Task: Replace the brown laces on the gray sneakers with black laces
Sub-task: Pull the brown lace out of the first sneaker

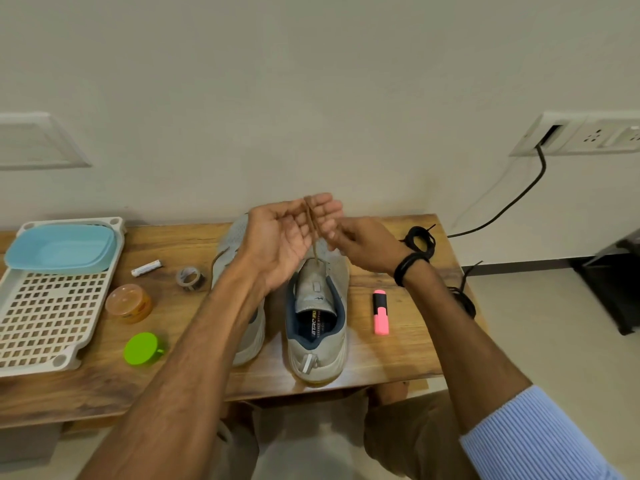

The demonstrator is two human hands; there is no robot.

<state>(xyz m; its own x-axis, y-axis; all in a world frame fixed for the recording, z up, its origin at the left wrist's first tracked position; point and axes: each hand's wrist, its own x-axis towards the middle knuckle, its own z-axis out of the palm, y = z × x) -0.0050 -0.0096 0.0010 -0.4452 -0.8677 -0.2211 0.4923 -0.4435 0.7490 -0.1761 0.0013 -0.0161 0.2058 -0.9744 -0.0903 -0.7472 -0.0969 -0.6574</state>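
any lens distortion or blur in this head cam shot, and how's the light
Head view: wide-angle bend, the table bows and the wall socket plate slants; light soft and even, only faint shadows beside the gray sneakers, no glare; the brown lace looks slightly soft.

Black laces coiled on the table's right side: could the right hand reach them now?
Probably yes: the black laces lie close beside the right hand with nothing between, though it seems busy pinching the brown lace.
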